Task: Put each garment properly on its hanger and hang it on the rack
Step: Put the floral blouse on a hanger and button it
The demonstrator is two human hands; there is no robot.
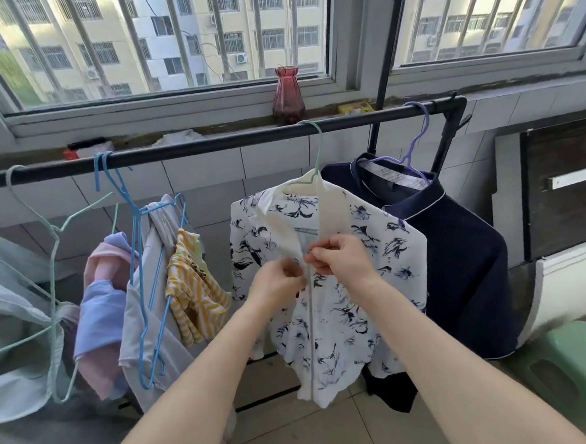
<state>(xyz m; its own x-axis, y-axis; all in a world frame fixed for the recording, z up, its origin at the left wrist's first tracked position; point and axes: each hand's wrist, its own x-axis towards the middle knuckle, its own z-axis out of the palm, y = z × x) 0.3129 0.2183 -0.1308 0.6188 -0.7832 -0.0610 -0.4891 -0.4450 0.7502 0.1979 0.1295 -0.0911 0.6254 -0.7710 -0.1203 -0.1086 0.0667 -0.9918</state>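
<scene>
Left hand: the left hand (278,280) pinches the left front edge of the floral jacket (326,281), fingers curled on the cloth at the zip.
Right hand: the right hand (338,256) pinches the zip pull or the opposite edge; too small to tell which.
Floral jacket: hanging on its pale green hanger (316,172) from the black rack bar (211,146); looks thin, light and floppy, so best held by the front edges near the zip.
Neighbours: the navy jacket (458,263) touches it on the right; the yellow striped garment (193,289) is just beside on the left.
Room: open bar between the blue hangers (139,251) and this hook.
Beyond: red glass vase (288,95) on the sill, likely fragile.
</scene>
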